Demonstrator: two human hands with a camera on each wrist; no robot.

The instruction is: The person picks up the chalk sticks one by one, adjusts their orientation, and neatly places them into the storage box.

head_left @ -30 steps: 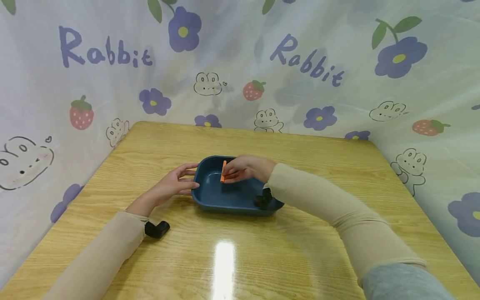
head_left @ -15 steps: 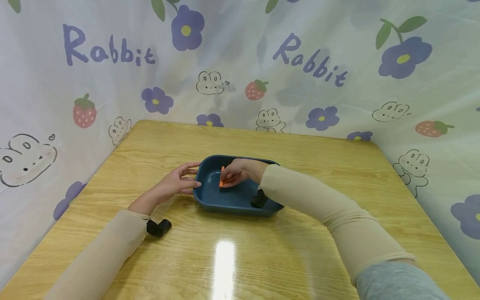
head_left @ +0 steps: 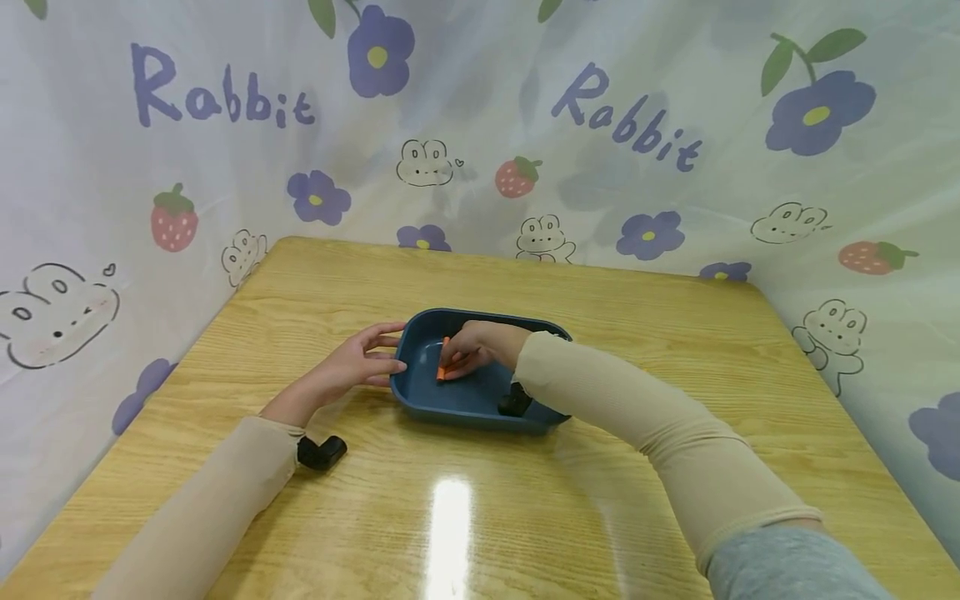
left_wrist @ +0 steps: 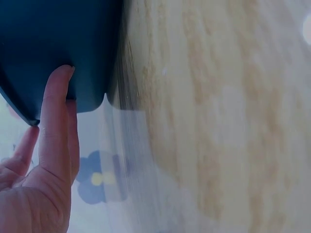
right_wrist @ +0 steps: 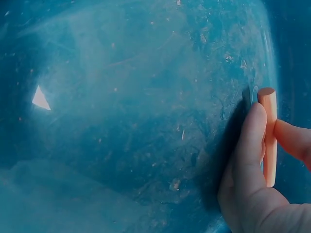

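between the pinching fingers of the right hand point(head_left: 483, 340), an orange stick point(right_wrist: 270, 155) is gripped across its width, digits pressing opposite sides and the ends left bare. around those fingers is a dark blue bin point(head_left: 476, 423); the stick sits inside it, low over the floor, though whether it touches there i cannot tell. it is a slim, straight cylinder with a flat end, and by its look should be light and stiff. if it is brittle like chalk, a hard squeeze could snap it, and its rounded side may roll, so a gentle pinch near the middle seems best.

across from those fingers, toward the person's left, the left hand point(head_left: 352, 362) rests against the bin's near end, gripping nothing tightly: its fingers reach out fairly straight along the wall, the thumb at the rim. the bin looks like rigid, smooth plastic, probably easy to slide, so the rim and end walls are good places to steady it.

behind the left fingers, a black wrist mount point(head_left: 322, 452) juts from a beige sleeve point(head_left: 217, 492). under both hands spreads the wood-grain table point(head_left: 360, 533), and farther out hangs a rabbit-print cloth point(head_left: 465, 75).
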